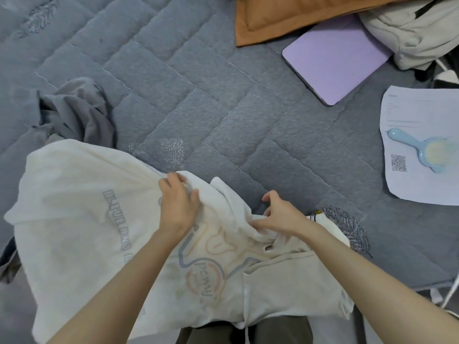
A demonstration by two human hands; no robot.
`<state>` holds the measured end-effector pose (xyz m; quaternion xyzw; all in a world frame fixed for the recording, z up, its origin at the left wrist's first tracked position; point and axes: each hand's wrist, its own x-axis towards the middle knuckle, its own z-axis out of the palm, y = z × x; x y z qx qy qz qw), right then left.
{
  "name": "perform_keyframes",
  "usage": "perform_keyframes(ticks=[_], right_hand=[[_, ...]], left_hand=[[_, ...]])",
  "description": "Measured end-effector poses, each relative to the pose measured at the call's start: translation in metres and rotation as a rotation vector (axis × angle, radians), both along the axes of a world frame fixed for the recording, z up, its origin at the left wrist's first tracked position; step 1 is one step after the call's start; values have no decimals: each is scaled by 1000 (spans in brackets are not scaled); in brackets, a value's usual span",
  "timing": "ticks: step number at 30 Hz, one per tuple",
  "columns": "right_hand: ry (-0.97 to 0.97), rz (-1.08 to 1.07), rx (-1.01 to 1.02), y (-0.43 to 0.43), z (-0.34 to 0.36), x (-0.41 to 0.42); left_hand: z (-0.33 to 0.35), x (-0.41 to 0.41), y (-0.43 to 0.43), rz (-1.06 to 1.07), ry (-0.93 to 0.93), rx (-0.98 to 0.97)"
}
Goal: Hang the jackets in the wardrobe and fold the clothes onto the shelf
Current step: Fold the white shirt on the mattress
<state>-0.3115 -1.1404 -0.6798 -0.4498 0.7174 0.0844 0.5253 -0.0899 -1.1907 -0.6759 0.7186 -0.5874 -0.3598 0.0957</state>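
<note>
A cream T-shirt point(79, 219) with a printed design and grey lettering lies spread over the near edge of a grey quilted bed point(198, 100). My left hand point(177, 202) grips a bunched fold of the shirt near its upper edge. My right hand point(280, 214) pinches the fabric a little to the right, fingers curled into the cloth. A beige garment point(293, 276) lies under my right forearm, partly overlapping the shirt. A crumpled grey garment point(79, 112) sits beyond the shirt at the left.
At the back lie an orange pillow point(298, 16), a lilac laptop point(337, 58) and a pale bundled jacket point(417, 31). A printed sheet point(409, 115) with a light blue brush point(427, 150) on it rests at the right.
</note>
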Motion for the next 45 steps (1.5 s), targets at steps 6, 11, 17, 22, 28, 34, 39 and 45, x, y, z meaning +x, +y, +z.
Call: perform_keyframes(ticks=[6,11,17,22,28,34,39,45], right_hand=[[-364,-255,50,2,-9,22],[-437,-450,-8,-11,2,22],[-250,-378,-173,-57,32,12],[29,-470,-585,-125,70,-18],[-66,-684,-722,-204,99,-48],[-152,-625,-708,-222,96,-45],[-108,-581,-646,-174,74,-46],[157,-361,-555,-61,33,-61]], left_hand=[[-7,16,5,135,136,103],[-5,8,-10,317,272,266],[15,-11,-40,198,335,153],[46,-29,-99,239,437,8],[75,-51,-168,231,451,-75],[75,-51,-181,225,282,-201],[50,-35,-131,24,136,-163],[17,-20,-30,-151,69,-15]])
